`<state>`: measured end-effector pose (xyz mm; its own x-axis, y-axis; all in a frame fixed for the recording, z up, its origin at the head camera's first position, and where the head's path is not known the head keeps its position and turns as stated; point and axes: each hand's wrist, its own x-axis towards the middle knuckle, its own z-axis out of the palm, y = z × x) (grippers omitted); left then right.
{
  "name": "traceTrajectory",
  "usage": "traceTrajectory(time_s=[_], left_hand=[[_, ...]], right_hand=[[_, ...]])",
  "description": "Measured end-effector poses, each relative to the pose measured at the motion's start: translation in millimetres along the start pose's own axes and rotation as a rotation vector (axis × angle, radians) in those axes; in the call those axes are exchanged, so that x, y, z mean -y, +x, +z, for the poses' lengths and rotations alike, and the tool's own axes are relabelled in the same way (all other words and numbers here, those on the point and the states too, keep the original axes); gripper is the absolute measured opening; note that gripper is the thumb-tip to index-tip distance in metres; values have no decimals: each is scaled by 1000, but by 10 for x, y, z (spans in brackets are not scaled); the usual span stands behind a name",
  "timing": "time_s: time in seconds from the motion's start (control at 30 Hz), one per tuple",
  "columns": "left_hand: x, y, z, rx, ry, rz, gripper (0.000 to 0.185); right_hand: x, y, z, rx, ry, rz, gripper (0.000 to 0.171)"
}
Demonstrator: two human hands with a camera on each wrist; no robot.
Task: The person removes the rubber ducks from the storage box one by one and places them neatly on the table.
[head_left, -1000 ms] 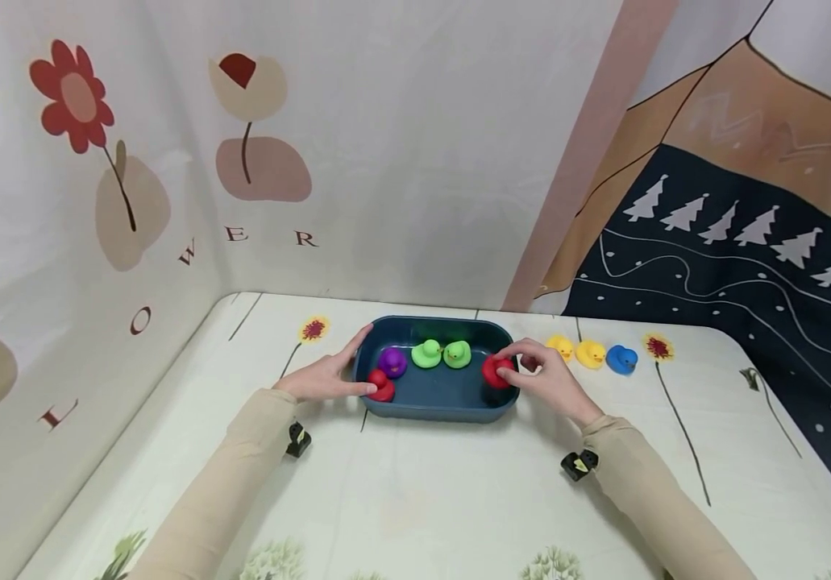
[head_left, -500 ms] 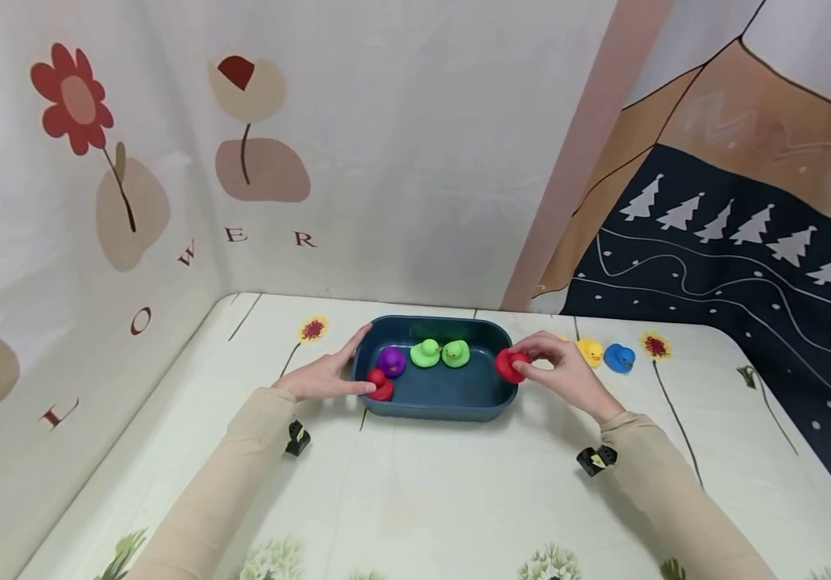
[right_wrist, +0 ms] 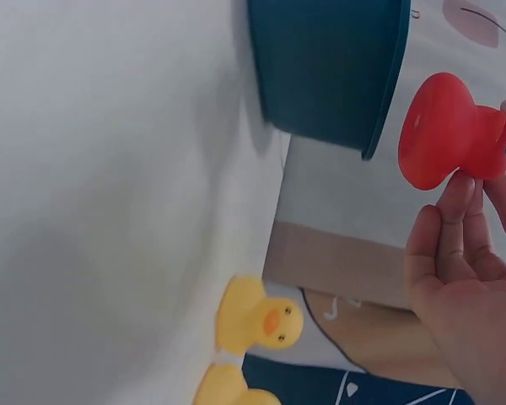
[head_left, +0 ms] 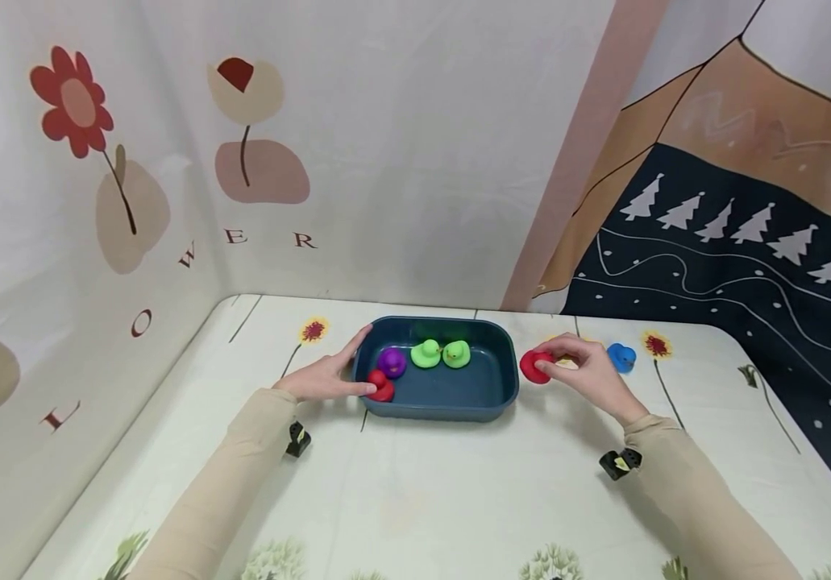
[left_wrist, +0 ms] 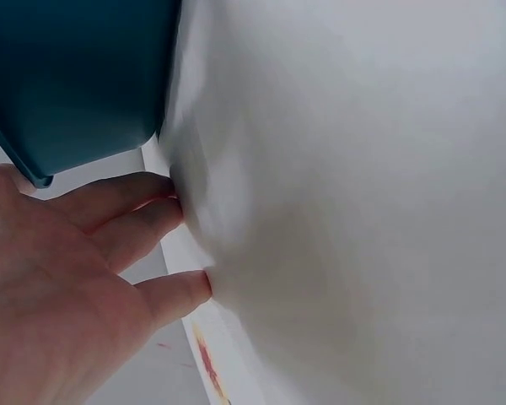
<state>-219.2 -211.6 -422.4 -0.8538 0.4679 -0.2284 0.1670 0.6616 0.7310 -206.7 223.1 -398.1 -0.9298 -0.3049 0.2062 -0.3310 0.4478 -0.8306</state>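
Observation:
A blue-green plastic bin (head_left: pixel 451 395) holds a red rubber duck (head_left: pixel 382 390), a purple duck (head_left: pixel 392 362) and two green ducks (head_left: pixel 425 354). My left hand (head_left: pixel 324 377) rests at its left end, fingers spread, with the thumb over the rim beside the red duck. In the left wrist view, several fingertips touch the table below the bin wall. My right hand (head_left: pixel 589 377) pinches another red rubber duck (right_wrist: pixel 455 135) by its head, between thumb and fingers. This duck is tilted in the air, just outside the bin's right end.
Yellow ducks (right_wrist: pixel 257 316) stand on the table right of the bin, mostly behind my right hand in the head view. A blue duck (head_left: pixel 621 357) stands farther right. Printed cloth (head_left: pixel 415 161) hangs behind the table.
My right hand has lifted the red duck out of the bin's right end and carried it rightward past the rim. My left hand and the other ducks have stayed put.

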Motion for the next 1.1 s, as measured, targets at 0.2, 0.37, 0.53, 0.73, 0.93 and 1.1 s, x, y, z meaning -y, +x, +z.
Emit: traceTrajectory(time_s=[0.2,0.37,0.53,0.73,0.93,1.1], left_hand=[[-9,1,-2,-9,5,9,104],[-1,15,17,-9,5,12,104],[-9,30,28,-15,8,10,103],[-17,4,9,-16,12,1,103],[-22,-20,-8,-7,6,5,104],[-21,-23,-4,0,7,7,104]], right_hand=[[-77,-34,-115,-8,-44,14,27],[-135,-65,-215,-13,-72,29,29],[-168,-110,-296,-32,-112,37,29],[-186,-141,-360,-60,-140,74,33],[-264,-211,-418,-86,-172,100,34],[-307,-294,-481,-83,-187,106,33]])
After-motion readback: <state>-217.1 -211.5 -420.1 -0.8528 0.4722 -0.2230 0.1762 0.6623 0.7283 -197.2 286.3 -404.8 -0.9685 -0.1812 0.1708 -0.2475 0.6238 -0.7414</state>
